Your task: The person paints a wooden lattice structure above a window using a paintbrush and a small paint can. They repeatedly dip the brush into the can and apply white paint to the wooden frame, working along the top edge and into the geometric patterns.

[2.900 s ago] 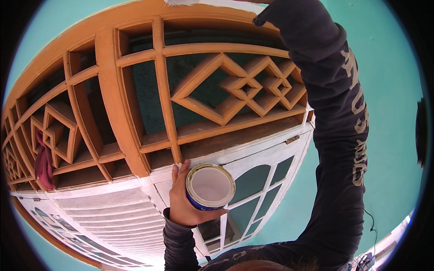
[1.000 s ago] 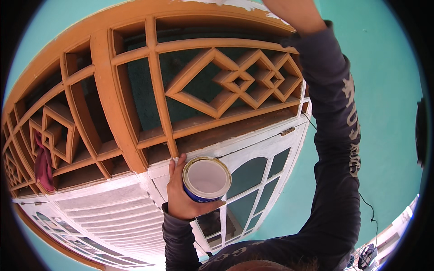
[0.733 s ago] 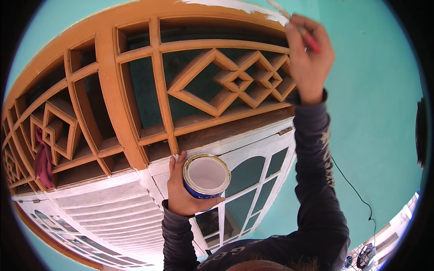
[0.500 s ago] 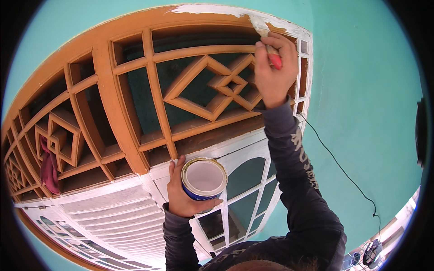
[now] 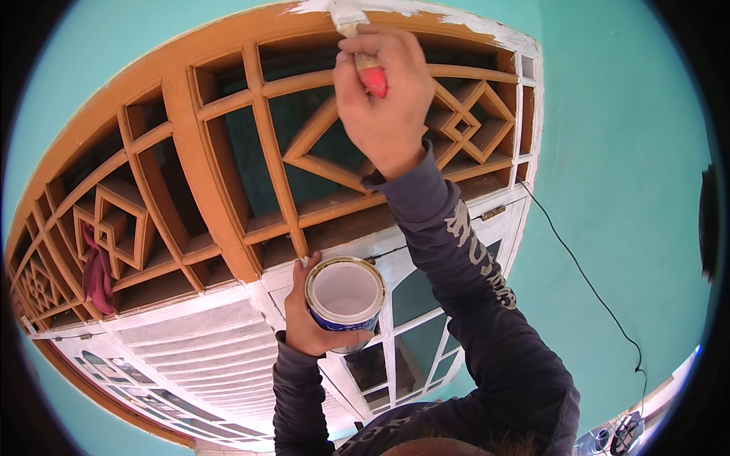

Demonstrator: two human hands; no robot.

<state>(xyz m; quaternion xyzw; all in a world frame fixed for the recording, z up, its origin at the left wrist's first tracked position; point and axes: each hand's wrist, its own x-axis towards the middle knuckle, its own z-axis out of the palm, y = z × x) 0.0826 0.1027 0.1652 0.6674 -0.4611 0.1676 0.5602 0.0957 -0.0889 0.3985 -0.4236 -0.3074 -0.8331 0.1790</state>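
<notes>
My left hand (image 5: 308, 319) grips a small round paint can (image 5: 345, 299) filled with white paint, held up in front of the white window frame. My right hand (image 5: 382, 102) is raised overhead and closed around a paintbrush (image 5: 359, 45) with a red handle. The bristles touch the top edge of the orange wooden lattice transom (image 5: 220, 167), where a strip of white paint (image 5: 426, 11) covers the arch.
White shutters and glazed window panels (image 5: 213, 357) sit below the transom. A red cloth (image 5: 97, 275) hangs in the lattice at left. A black cable (image 5: 585, 281) runs down the teal wall (image 5: 623, 152) toward objects at the lower right.
My right hand with the brush has swung left along the top arch, from the right corner to above the middle lattice. The paint can stays roughly where it was.
</notes>
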